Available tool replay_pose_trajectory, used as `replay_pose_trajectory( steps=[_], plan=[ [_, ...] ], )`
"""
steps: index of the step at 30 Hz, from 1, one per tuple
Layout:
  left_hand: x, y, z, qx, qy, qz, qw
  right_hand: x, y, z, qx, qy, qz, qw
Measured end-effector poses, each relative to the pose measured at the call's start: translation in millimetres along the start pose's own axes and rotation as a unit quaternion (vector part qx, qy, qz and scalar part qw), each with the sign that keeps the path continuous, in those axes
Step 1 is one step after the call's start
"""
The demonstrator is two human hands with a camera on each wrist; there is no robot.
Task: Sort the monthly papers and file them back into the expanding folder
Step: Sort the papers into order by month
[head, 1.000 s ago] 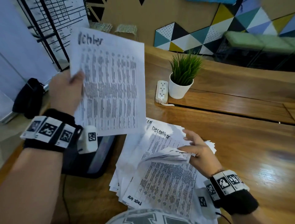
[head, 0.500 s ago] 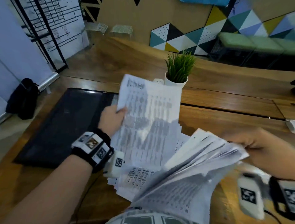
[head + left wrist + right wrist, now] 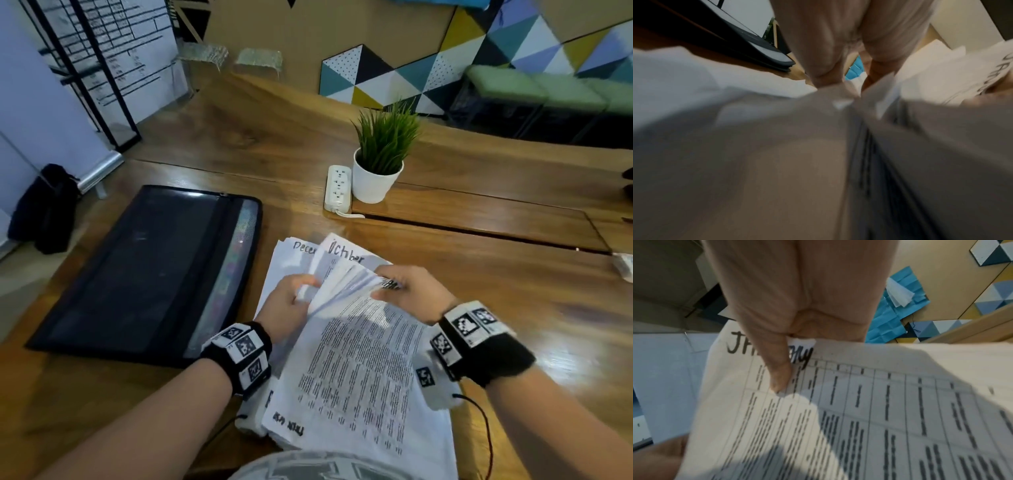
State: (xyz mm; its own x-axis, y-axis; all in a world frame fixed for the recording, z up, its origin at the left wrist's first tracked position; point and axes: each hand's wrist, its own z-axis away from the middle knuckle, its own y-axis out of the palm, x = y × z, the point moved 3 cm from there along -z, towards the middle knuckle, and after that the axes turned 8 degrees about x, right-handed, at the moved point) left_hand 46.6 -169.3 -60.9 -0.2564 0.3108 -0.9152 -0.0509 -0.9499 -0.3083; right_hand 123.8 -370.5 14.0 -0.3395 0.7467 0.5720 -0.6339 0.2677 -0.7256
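The papers (image 3: pixel 356 370) lie in one loose pile on the desk (image 3: pixel 513 308), just in front of the person and just right of the folder (image 3: pixel 137 274), which lies flat and dark, its coloured tabs showing along the right edge. No sheet is yet seen going into it.

Left hand (image 3: pixel 286 308): fingers curled on the left edge of a raised sheaf lifted off the pile. Right hand (image 3: pixel 411 294): thumb and fingers pinch the top of the same sheaf; the right wrist view shows the thumb pressed on a sheet whose heading is partly hidden, apparently "January". The left wrist view is blurred and shows little beyond pale paper under the fingers.

Judgement on the step: the person is leafing through the sheaf to read month headings. To do this well, each sheet should be held by its top corner so the heading stays uncovered, one sheet parted at a time, and same-month sheets kept together before filing. The thumb over the heading hinders reading. The fanned sheaf could slip and remix.

Count: one folder; one pile, sheets too many and overlapped to count; three headings legible, "October" (image 3: pixel 344 255), "Decem…" (image 3: pixel 303 247) and the one under the thumb. Also one potted plant (image 3: pixel 380 164) and one power strip (image 3: pixel 338 187).
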Motion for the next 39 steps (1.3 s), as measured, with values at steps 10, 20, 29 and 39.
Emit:
replay_pose_trajectory(
  steps=[10, 20, 29, 39],
  plan=[
    [2.2, 6.3, 5.4, 0.078, -0.052, 0.196, 0.976, -1.8, 36.5, 6.8, -0.111, -0.099, 0.018, 0.989],
    [8.0, 7.5, 5.4, 0.072, -0.048, 0.205, 0.975, -18.0, 52.1, 11.2, -0.164, -0.149, 0.030, 0.975],
    [-0.9, 12.8, 5.2, 0.026, -0.036, 0.197, 0.979, -16.6, 46.8, 16.7, -0.173, -0.114, -0.029, 0.978],
    [-2.4, 18.1, 3.6, -0.006, -0.040, 0.181, 0.983, -26.4, 42.3, 17.8, -0.210, -0.161, -0.010, 0.964]
  ],
)
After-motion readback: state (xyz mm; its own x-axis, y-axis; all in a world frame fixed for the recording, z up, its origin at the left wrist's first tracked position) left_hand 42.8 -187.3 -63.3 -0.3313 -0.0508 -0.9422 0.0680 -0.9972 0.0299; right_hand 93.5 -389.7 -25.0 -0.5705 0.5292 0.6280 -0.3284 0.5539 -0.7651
